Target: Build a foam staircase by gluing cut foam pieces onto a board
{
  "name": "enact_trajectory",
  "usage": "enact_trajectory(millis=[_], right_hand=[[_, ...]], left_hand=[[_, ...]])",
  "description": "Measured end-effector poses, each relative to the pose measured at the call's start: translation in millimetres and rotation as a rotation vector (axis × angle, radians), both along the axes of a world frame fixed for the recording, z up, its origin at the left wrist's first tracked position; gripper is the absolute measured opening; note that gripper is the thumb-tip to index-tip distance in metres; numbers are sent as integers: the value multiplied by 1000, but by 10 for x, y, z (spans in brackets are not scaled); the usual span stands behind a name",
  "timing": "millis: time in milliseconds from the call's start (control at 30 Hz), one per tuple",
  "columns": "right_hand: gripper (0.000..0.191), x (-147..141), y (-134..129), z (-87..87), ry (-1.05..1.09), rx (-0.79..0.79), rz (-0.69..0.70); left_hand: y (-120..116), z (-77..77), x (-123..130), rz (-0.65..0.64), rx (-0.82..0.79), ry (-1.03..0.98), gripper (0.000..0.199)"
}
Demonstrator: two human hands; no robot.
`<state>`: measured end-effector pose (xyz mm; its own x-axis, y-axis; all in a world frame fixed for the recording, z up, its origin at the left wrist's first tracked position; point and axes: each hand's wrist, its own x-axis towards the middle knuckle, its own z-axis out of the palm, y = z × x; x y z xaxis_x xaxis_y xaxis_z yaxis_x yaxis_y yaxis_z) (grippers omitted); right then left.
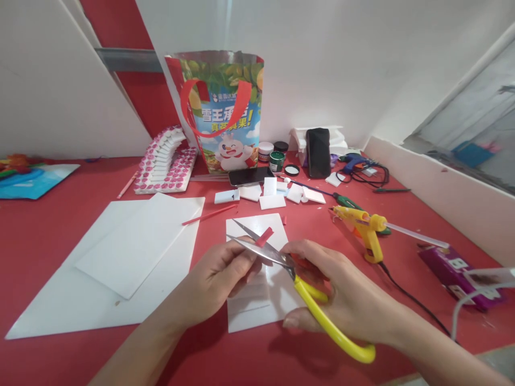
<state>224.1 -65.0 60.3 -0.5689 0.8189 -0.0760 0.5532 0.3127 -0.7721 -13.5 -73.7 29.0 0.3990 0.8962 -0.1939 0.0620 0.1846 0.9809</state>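
My right hand (333,289) is closed round the yellow handles of a pair of scissors (330,327), whose blades are parted and point up and left. Between the blades is a small red strip (264,236). My left hand (225,273) pinches the strip's lower end, which the fingers hide. Both hands are above a white sheet (257,311) on the red table (161,359). Behind the blades, a thin red stick (209,214) rests with one end on a larger white board (169,279).
A yellow glue gun (368,230) lies right of the hands, its cord running toward the front. Farther right is a purple box (454,273). Small white pieces (272,201), paint jars (277,161), phones (317,153) and a colourful bag (229,118) stand or lie behind.
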Motion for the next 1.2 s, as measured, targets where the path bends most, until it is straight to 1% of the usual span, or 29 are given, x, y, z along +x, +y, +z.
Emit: enact_trajectory(millis=[100, 267, 400, 533, 767, 900, 1100, 1200], right_hand=[[62, 0, -8, 3, -9, -27, -11], [52, -17, -35, -17, 15, -98, -34], [45, -23, -72, -44, 58, -182, -76], [39, 13, -120, -68, 119, -269, -100], [36, 122, -205, -142, 130, -340, -133], [40, 157, -226, -154, 140, -375, -140], [43, 194, -259, -207, 133, -408, -189], [44, 234, -235, -203, 123, -358, -223]], left_hand=[[-6, -6, -7, -9, -22, -6, 35], [-9, -17, 25, -9, -48, -45, 37], [-13, -23, 69, 4, -132, -123, 35], [-29, -10, 123, -16, -239, -211, 28], [-7, 37, 253, -21, -421, -261, 27], [25, 68, 303, -43, -485, -258, 27], [16, 67, 351, -70, -511, -248, 30], [25, 107, 259, -76, -470, -289, 32]])
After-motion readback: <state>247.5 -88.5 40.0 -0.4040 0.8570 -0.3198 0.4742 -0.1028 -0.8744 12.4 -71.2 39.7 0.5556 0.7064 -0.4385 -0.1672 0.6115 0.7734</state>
